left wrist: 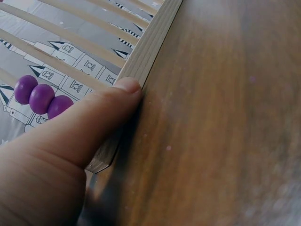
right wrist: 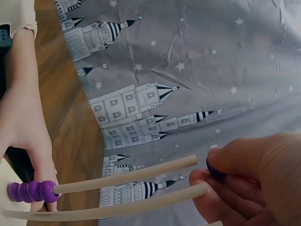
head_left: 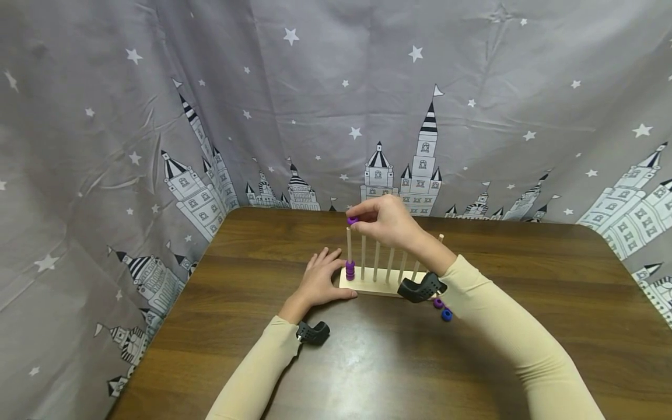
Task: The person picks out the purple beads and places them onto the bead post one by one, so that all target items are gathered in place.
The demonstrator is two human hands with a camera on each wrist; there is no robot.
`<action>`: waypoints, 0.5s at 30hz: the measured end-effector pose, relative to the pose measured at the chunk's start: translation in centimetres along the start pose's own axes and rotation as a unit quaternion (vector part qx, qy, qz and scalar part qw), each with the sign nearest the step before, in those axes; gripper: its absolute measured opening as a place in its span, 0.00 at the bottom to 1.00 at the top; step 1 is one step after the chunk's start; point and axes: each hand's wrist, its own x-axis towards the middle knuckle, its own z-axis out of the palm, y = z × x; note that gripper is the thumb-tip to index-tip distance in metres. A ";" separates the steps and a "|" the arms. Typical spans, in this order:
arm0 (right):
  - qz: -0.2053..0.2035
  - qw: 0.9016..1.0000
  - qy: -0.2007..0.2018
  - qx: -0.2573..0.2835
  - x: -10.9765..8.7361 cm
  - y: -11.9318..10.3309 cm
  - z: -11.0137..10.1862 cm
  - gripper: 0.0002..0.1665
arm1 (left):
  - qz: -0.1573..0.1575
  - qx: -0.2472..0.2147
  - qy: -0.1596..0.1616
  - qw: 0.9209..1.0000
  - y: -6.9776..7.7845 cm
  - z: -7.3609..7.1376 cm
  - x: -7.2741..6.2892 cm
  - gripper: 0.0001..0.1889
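Note:
My right hand [head_left: 387, 220] pinches a purple bead [head_left: 352, 220] between thumb and fingertips. That bead is just above the tip of the leftmost peg [head_left: 349, 245], apart from it; in the right wrist view, the fingers mostly cover this bead [right wrist: 216, 169]. Several purple beads [head_left: 350, 271] are stacked at the foot of the same peg. The pegs rise from a pale wooden base [head_left: 375, 286]. Around the base's left end lies my left hand [head_left: 317, 282], fingers spread; its thumb [left wrist: 106, 110] touches the front edge in the left wrist view.
A loose purple bead [head_left: 438, 303] and a blue bead [head_left: 447, 315] lie by the base's right end, beneath the right forearm. The other pegs [head_left: 363, 256] carry no visible beads. Behind the brown table [head_left: 252, 251] hangs a grey curtain [head_left: 315, 87] with castles and stars.

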 end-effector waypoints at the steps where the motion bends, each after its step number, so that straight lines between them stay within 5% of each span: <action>1: -0.003 1.000 -0.001 -0.003 0.0 0.0 0.0 0.15 | 0.000 0.000 0.000 1.000 0.0 0.0 0.0 0.40; 15: -0.050 0.997 -0.013 -0.064 -0.1 0.1 0.4 0.15 | 0.001 0.003 -0.003 1.000 0.1 -0.1 0.0 0.40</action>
